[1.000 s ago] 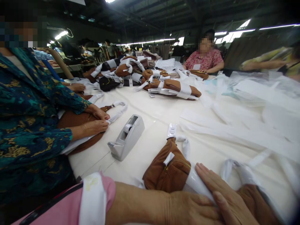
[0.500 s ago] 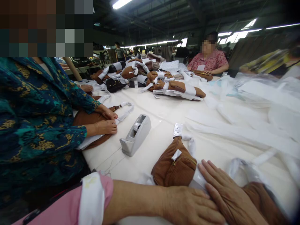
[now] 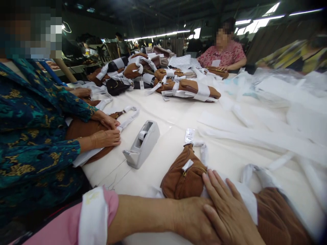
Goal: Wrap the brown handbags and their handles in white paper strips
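Note:
A brown corduroy bag (image 3: 178, 177), with a zip and a white-wrapped puller, lies on the table just beyond my hands. White paper (image 3: 249, 197) runs from beside it toward the right. My right hand (image 3: 227, 207) lies flat over the paper, its stretched fingertips at the bag's right edge. Partly under it is my left hand (image 3: 194, 217), which reaches across from the left below the bag; its fingers are mostly hidden. To the right of my right hand sits more brown corduroy (image 3: 278, 214), next to a white-wrapped strap (image 3: 251, 172).
A grey tape dispenser (image 3: 143, 144) stands left of the bag. Beyond it, a co-worker's hands (image 3: 106, 131) press on another brown bag (image 3: 81, 127). Wrapped bags (image 3: 189, 89) are piled at the back. White strips (image 3: 242, 137) lie across the right side of the table (image 3: 163, 136).
My right hand has slid left and now overlaps my left hand. The left hand has drawn back a little and its fingers show less. The whole view has shifted slightly.

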A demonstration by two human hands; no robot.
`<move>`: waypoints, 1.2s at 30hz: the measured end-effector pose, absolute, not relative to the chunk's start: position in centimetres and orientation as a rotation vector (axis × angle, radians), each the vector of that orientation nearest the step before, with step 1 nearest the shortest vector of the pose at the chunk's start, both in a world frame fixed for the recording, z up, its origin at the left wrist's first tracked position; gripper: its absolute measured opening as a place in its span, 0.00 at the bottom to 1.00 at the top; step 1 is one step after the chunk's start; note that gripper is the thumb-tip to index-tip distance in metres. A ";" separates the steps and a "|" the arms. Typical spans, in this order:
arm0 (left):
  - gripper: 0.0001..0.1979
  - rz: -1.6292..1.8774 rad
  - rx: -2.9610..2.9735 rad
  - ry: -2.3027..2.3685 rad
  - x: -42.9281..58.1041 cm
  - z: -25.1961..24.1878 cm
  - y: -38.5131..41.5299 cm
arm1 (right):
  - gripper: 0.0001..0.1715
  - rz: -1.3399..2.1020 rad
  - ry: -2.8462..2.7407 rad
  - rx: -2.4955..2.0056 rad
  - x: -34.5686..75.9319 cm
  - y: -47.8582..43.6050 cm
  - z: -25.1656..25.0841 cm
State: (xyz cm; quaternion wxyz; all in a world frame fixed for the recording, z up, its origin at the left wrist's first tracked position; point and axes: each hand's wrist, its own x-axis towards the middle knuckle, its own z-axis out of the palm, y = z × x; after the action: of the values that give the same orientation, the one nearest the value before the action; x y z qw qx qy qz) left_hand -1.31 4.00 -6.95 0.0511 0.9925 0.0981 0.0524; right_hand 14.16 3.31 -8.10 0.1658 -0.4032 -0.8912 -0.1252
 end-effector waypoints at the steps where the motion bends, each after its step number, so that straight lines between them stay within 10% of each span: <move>1: 0.17 0.181 3.030 0.184 -1.4 -6.8 4.0 | 0.35 -0.257 -2.520 -1.169 14.5 3.2 -7.8; 12: 0.19 0.541 2.960 0.123 -1.7 -8.0 3.8 | 0.29 0.605 -1.836 -1.544 17.4 -1.8 -4.3; 24: 0.15 0.967 2.666 0.509 -4.7 -5.0 1.5 | 0.27 -0.368 -2.044 -1.291 20.1 -11.7 -10.8; 36: 0.09 0.513 2.995 0.798 -9.1 -7.6 0.1 | 0.28 -0.298 -2.231 -1.228 22.8 -11.1 -13.8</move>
State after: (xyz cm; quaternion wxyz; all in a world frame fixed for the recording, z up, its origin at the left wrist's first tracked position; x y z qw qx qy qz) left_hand -9.06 0.14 -7.64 0.0003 0.9534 0.2539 0.1632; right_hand 22.81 -11.11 -13.78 0.2848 -0.4591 -0.8341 -0.1116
